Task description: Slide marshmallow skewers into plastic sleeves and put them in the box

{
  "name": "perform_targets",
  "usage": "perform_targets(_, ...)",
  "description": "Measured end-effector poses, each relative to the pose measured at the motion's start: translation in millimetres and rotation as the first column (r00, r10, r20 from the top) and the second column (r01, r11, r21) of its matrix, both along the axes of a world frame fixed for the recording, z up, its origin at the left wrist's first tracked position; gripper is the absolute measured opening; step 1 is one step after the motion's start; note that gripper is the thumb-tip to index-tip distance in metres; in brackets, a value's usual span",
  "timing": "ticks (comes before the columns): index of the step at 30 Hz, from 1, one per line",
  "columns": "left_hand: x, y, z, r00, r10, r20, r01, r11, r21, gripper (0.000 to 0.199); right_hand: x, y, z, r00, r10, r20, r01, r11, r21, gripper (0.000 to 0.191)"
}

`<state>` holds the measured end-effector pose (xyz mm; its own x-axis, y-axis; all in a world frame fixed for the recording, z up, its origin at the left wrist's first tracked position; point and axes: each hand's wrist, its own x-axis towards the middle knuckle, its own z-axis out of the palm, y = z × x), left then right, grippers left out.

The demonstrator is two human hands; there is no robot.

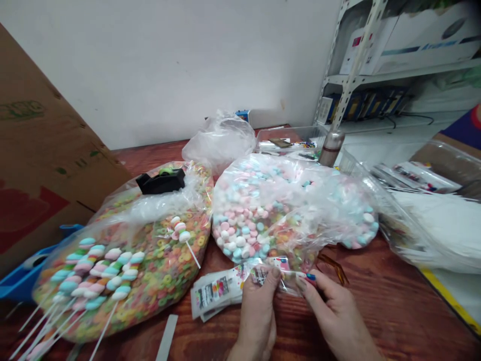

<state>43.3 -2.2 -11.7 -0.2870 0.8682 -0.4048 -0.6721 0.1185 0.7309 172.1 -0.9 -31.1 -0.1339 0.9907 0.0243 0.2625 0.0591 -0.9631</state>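
My left hand (260, 311) is closed, its thumb pressing on a small clear printed bag (281, 263) in front of the marshmallow bag. My right hand (334, 306) is closed at the right end of that bag, thumb and forefinger pinched together. A thin white stick-like piece with a blue tip (310, 277) shows at these fingers; its kind is unclear. A stack of printed clear bags (216, 293) lies on the table, left of my left hand. Marshmallow skewers (108, 271) on white sticks rest on a large bag of ring cereal (161, 281).
A black tape dispenser (161, 181) sits on the cereal bag. Behind my hands lies a big bag of pastel marshmallows (248, 220). Clear plastic bins (394, 240) stand at the right, a cardboard box (45, 150) at the left. A pale strip (167, 337) lies near the front.
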Motion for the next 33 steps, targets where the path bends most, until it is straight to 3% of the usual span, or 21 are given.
perform_targets(6,-8,-3,-13.4,0.967,0.081,0.240,-0.068,0.996,-0.060,0.050,-7,-15,11.1,0.988,-0.123,-0.092,0.119,0.992,-0.050,0.051)
perform_targets(10,-17,-3,-13.7,0.927,0.127,0.352,-0.106,0.991,-0.079,0.050,-10,-24,26.7,0.966,-0.247,-0.074,0.258,0.938,0.234,0.049)
perform_targets(14,-20,-5,-9.5,0.929,0.138,0.344,-0.125,0.990,-0.060,0.049,-22,-30,31.4,0.977,-0.213,-0.002,0.192,0.880,0.435,0.040)
perform_targets(23,-23,-12,-8.5,0.972,0.156,0.173,-0.165,0.985,0.039,0.041,-22,-18,20.6,0.964,-0.152,0.217,0.013,0.845,0.535,0.017)
perform_targets(26,-22,-12,-4.5,0.985,0.166,0.051,-0.170,0.981,0.098,0.035,-24,-15,16.2,0.977,-0.040,0.209,-0.065,0.880,0.471,0.018)
perform_targets(29,-25,-15,-2.6,0.997,0.073,-0.031,-0.071,0.996,0.050,0.032,-23,-17,3.9,0.987,0.015,0.162,-0.078,0.917,0.392,0.025)
perform_targets(33,-30,-22,-9.2,0.990,-0.133,0.054,0.134,0.991,-0.001,0.046,-18,-22,-27.5,0.988,-0.054,0.146,-0.024,0.875,0.484,0.026)
